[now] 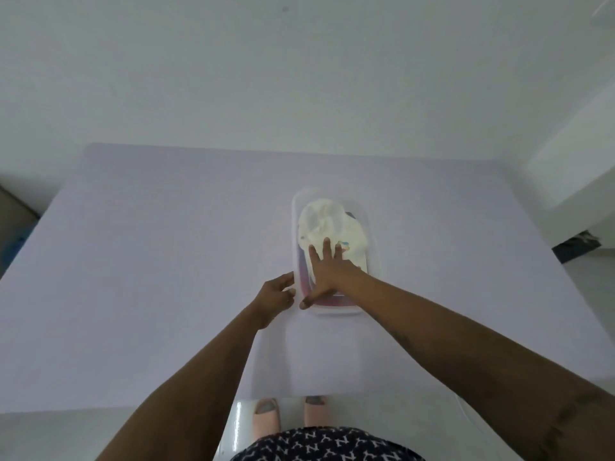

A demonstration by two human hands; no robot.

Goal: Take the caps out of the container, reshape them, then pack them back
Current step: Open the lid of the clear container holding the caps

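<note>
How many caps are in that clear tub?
2 that I can tell: a white cap on top, under the right hand, and a pink one beneath it along the tub's near-left side. More may be hidden.

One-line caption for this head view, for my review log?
Right hand spread flat on a white cap inside a clear plastic container on a pale lavender table; left hand at its near-left corner.

Soft even light, slight blur, wide-angle distortion
</note>
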